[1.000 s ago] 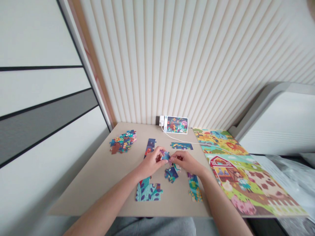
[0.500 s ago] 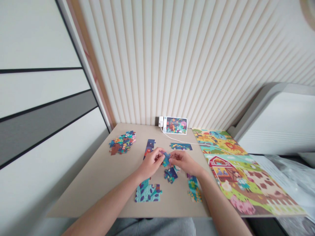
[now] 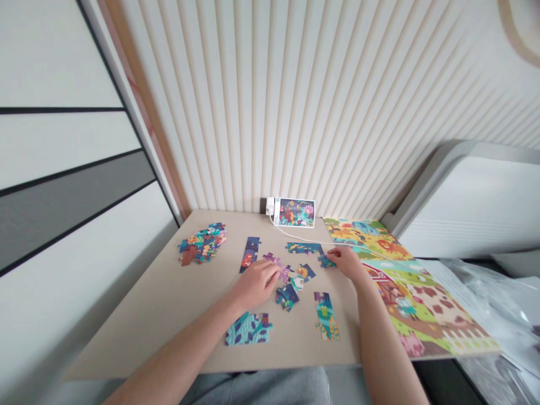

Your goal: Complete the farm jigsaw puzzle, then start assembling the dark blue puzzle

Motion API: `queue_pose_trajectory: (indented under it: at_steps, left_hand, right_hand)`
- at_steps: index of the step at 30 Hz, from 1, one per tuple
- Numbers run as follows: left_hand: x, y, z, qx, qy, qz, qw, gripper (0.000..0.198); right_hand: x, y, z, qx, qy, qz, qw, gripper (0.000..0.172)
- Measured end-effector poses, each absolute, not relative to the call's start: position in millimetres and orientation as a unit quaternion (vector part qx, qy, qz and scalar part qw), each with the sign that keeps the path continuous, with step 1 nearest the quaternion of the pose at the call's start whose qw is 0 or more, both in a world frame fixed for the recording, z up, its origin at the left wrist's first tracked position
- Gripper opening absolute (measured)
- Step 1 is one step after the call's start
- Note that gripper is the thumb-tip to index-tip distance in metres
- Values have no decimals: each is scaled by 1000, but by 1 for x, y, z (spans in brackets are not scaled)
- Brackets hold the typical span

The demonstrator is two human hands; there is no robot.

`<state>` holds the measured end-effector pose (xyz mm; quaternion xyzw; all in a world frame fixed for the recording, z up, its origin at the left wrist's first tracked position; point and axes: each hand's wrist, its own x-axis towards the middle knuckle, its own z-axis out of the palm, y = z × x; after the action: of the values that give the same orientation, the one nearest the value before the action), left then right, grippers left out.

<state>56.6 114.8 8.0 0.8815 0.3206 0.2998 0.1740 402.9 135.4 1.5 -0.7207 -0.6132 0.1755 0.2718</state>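
My right hand (image 3: 346, 262) is at the right of the table, its fingertips pinching a dark blue puzzle piece (image 3: 324, 261). That piece sits just below the right end of a joined blue puzzle strip (image 3: 304, 248). Near the middle, my left hand (image 3: 256, 283) rests loosely, fingers curved beside purple puzzle pieces (image 3: 283, 272) and partly covering them. I see nothing held in it. Close by lie a navy piece with orange (image 3: 307, 273) and a dark blue-green piece (image 3: 287, 296). A strip with a red creature (image 3: 250, 254) stands behind my left hand.
A heap of loose pieces (image 3: 203, 243) lies at the back left. Joined teal leaf pieces (image 3: 248, 329) and a green-yellow strip (image 3: 326, 316) lie in front. A picture card (image 3: 295, 212) leans by a white charger (image 3: 270, 206); its cable runs right across a farm puzzle (image 3: 434, 304).
My hands have parted. The right one has carried a blue piece to the right, below the blue strip. My left hand has dropped slightly, and the purple pieces now show.
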Motion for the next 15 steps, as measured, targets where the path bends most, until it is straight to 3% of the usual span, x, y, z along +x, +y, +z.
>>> queue_pose_trajectory:
  at_steps: [10, 15]
  left_hand:
    - [54, 115, 15, 887, 330, 291, 137, 24]
    - [53, 119, 11, 870, 365, 309, 121, 19]
  right_hand:
    - [396, 142, -5, -715, -609, 187, 287, 20]
    - [389, 140, 1, -682, -613, 243, 317, 35]
